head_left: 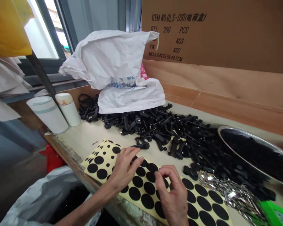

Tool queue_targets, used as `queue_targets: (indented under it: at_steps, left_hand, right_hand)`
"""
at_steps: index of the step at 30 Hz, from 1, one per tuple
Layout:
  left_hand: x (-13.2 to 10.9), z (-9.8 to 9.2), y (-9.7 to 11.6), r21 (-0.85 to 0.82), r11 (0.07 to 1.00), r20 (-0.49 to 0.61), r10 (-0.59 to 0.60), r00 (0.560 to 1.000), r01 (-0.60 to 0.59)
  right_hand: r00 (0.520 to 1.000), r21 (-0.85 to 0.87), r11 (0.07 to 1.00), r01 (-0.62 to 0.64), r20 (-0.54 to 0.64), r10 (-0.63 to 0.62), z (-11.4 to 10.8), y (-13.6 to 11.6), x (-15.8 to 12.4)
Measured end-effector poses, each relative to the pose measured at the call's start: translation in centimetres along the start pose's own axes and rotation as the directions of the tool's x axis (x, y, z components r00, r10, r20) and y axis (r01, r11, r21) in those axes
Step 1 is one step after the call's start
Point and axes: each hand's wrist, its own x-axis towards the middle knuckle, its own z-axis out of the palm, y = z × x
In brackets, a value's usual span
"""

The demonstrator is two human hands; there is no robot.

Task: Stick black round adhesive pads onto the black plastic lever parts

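Note:
A long pale-yellow sheet of black round stickers lies along the front of the table, in front of a heap of black plastic arm-shaped parts. My left hand rests over the sheet with its fingers stretched out, holding nothing that I can see. To its right, my right hand pinches thumb and forefinger at the edge of a black round sticker, which looks partly lifted. The palm side of my right hand is hidden, and it covers several stickers. One black part lies just beyond my left fingertips.
A metal basin of dark pieces stands at right, near shiny metal clips and a green box. A white sack sits on the heap. Two white flasks stand at left. An open bag hangs below the table edge.

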Motion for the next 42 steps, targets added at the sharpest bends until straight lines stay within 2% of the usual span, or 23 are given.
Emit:
queue_targets:
  at_steps: [1,3,6,8,12,14,16,18,20,21,23,25,26,28,30,31,32,33,36,38,42]
  left_hand:
    - [0.9,0.3,-0.4,0.125,0.992,-0.024,0.032,0.999,-0.029]
    - [2.9,0.9,-1.3,0.261,0.964,-0.015,0.047,0.999,-0.041]
    - [5.4,1.5,-2.1,0.237,0.971,0.058,0.027,0.998,-0.040]
    - [6.2,1.5,-2.0,0.165,0.986,0.101,0.014,0.995,-0.031]
    - [5.3,0.6,-0.1,-0.025,0.999,0.241,-0.039,0.970,0.046]
    - [4.2,-0.1,1.1,-0.183,0.969,0.343,-0.098,0.934,0.169]
    - [3.0,-0.8,2.0,-0.377,0.859,0.445,-0.161,0.881,0.347]
    - [1.8,-1.4,2.3,-0.542,0.691,0.526,-0.165,0.835,0.478]
    - [0.8,-1.7,2.0,-0.640,0.600,0.544,-0.086,0.835,0.479]
    - [0.3,-1.7,1.7,-0.667,0.598,0.528,-0.039,0.848,0.443]
    - [-0.5,-1.5,1.2,-0.664,0.685,0.431,0.024,0.902,0.299]
    - [-1.2,-1.1,0.9,-0.615,0.771,0.297,0.029,0.955,0.167]
    - [-1.4,-0.9,0.8,-0.613,0.776,0.237,0.006,0.971,0.145]
    - [-1.8,-0.4,0.7,-0.681,0.706,0.175,-0.104,0.979,0.197]
    - [-2.1,0.0,0.5,-0.757,0.589,0.162,-0.251,0.954,0.283]
    - [-2.2,0.1,0.4,-0.773,0.548,0.166,-0.310,0.936,0.319]
    - [-2.3,0.2,0.2,-0.780,0.521,0.172,-0.353,0.920,0.346]
    - [-2.3,0.2,0.1,-0.780,0.508,0.179,-0.380,0.907,0.366]
    - [-2.3,0.4,-0.1,-0.781,0.489,0.187,-0.410,0.893,0.388]
    - [-2.1,0.7,-0.1,-0.783,0.485,0.176,-0.427,0.887,0.389]
    - [-1.7,1.0,0.3,-0.767,0.496,0.176,-0.446,0.878,0.406]
  right_hand:
    - [0.996,-0.006,1.000,0.023,-0.081,-0.023,-0.4,0.2,0.0]
    - [0.979,0.008,1.000,-0.021,-0.202,0.022,-1.1,0.8,0.2]
    - [0.962,0.052,0.986,-0.156,-0.217,0.164,-1.5,1.8,0.8]
    - [0.976,0.011,0.989,-0.149,-0.160,0.149,-1.4,2.3,1.1]
    - [0.998,-0.089,0.996,0.013,0.058,-0.008,-0.8,2.7,1.4]
    - [0.986,-0.013,0.999,-0.050,0.162,0.051,-0.7,2.4,1.4]
    - [0.955,0.129,0.969,-0.211,0.238,0.176,-0.7,2.0,1.5]
    - [0.907,0.306,0.872,-0.382,0.307,0.289,-0.8,1.4,1.5]
    - [0.840,0.454,0.716,-0.530,0.396,0.371,-0.6,0.8,1.5]
    - [0.800,0.500,0.630,-0.595,0.448,0.399,-0.4,0.6,1.4]
    - [0.728,0.537,0.492,-0.685,0.530,0.434,0.2,0.1,1.1]
    - [0.692,0.535,0.439,-0.722,0.560,0.455,0.9,-0.1,0.7]
    - [0.688,0.523,0.447,-0.726,0.555,0.467,1.1,-0.1,0.6]
    - [0.727,0.502,0.526,-0.687,0.451,0.518,1.1,0.2,0.5]
    - [0.791,0.458,0.655,-0.601,0.227,0.568,0.6,0.8,0.5]
    - [0.808,0.414,0.709,-0.571,0.126,0.576,0.3,1.1,0.6]
    - [0.817,0.381,0.741,-0.553,0.072,0.572,0.0,1.4,0.5]
    - [0.822,0.368,0.750,-0.549,0.078,0.564,-0.2,1.5,0.5]
    - [0.820,0.353,0.740,-0.572,0.254,0.513,0.0,1.3,0.1]
    - [0.808,0.321,0.747,-0.582,0.331,0.487,0.6,0.6,-0.2]
    - [0.790,0.273,0.754,-0.598,0.358,0.497,1.6,-0.3,-0.4]
